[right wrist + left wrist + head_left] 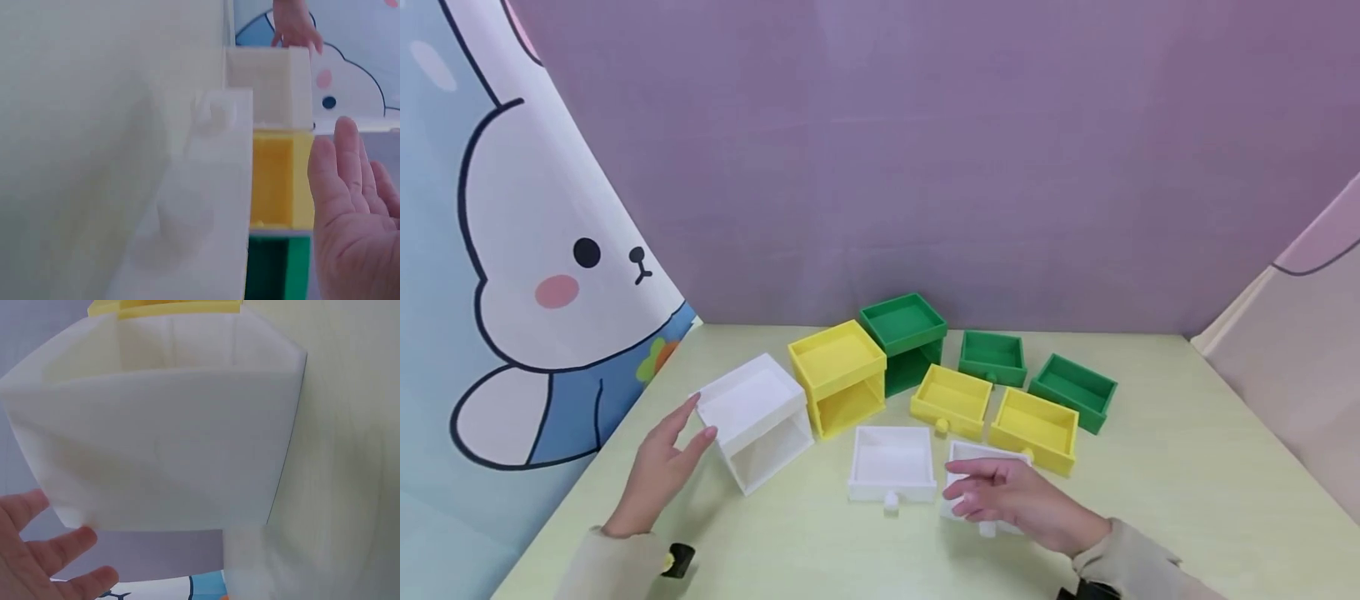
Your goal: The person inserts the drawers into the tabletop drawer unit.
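Note:
My left hand (658, 475) is at the near left side of an open-fronted white box (752, 402). Its fingers are spread and reach the box's upper left edge; in the left wrist view the fingertips lie by a corner of the white box (156, 450), and firm contact is hard to tell. Above the right-hand white drawer (987, 451) hovers my right hand (1018, 502), hiding much of that drawer. Its fingers look loosely extended, with nothing between them in the right wrist view. Another white drawer (892, 460) with a small knob lies to its left.
Behind the white box stand a yellow box (838, 358) and a green box (904, 323), both open-fronted. Two yellow drawers (951, 398) and two green drawers (992, 354) lie to their right. A purple cloth (925, 167) hangs at the table's back edge.

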The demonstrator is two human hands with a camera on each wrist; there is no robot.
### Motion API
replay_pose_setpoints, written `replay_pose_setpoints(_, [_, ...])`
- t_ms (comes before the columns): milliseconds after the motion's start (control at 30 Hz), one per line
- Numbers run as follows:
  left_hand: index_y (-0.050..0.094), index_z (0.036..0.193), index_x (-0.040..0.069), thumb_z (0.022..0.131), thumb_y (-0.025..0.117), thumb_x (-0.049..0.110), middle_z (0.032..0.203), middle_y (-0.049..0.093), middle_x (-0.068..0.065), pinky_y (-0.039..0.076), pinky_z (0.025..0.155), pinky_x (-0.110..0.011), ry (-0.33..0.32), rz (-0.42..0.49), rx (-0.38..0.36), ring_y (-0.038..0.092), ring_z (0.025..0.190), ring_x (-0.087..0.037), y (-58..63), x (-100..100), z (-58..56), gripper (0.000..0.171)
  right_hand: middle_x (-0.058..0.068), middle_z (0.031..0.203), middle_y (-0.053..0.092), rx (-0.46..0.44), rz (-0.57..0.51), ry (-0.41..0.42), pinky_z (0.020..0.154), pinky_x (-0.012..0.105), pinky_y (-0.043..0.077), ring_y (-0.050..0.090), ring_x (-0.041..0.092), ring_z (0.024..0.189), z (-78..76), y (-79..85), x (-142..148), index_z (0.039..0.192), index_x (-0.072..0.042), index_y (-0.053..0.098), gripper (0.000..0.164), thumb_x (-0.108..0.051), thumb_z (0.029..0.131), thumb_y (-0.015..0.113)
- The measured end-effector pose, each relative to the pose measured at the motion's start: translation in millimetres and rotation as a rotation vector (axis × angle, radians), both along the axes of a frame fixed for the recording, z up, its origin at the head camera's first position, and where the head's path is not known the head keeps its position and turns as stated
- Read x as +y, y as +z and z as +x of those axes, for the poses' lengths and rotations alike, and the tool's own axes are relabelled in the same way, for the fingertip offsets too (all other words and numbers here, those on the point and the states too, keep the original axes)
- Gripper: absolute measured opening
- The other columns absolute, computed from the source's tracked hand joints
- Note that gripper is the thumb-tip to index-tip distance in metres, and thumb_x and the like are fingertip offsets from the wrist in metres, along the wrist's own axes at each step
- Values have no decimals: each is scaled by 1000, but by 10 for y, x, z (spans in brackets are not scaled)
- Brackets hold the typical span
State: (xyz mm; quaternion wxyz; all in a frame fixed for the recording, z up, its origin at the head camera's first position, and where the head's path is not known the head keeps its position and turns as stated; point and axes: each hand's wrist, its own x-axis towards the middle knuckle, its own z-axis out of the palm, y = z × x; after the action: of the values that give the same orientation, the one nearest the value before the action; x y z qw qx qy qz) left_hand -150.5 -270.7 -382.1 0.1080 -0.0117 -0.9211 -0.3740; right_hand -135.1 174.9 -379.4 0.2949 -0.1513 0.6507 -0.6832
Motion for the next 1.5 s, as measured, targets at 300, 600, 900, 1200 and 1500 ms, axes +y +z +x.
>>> replay_pose_setpoints(300, [29,148,-2,97,56,36,150,26,-30,28,102,-62,106,27,-113,24,135,-50,48,87,-25,69,2,95,70,-295,-100,140,75,27,54,68,8,81,-1,-175,-415,135,9,43,50,-23,98,54])
replay_pose_setpoints(600, [21,151,2,95,58,40,151,21,-31,26,104,-61,111,8,-190,21,136,-50,15,68,-13,77,-3,87,68,-431,-140,161,71,24,53,66,6,77,-11,-300,-630,115,-7,53,25,-26,102,44])
replay_pose_setpoints(900, [16,153,7,95,58,39,152,19,-30,28,101,-63,126,46,-215,22,135,-51,26,62,-20,78,3,85,61,-493,-98,69,73,25,51,62,11,76,59,-409,-788,113,-6,45,28,-30,103,38])
replay_pose_setpoints(1200, [14,154,7,96,57,37,153,17,-28,29,101,-63,125,59,-243,21,136,-50,29,69,-18,78,2,75,59,-523,-277,-162,71,19,51,62,7,69,107,-496,-942,100,-5,46,15,-16,104,36])
replay_pose_setpoints(1500, [14,154,7,96,57,36,154,16,-27,28,101,-64,107,88,-230,18,137,-49,12,60,-21,77,2,75,55,-521,-285,-329,70,18,51,58,5,66,93,-508,-1077,99,-2,42,17,-18,104,40])
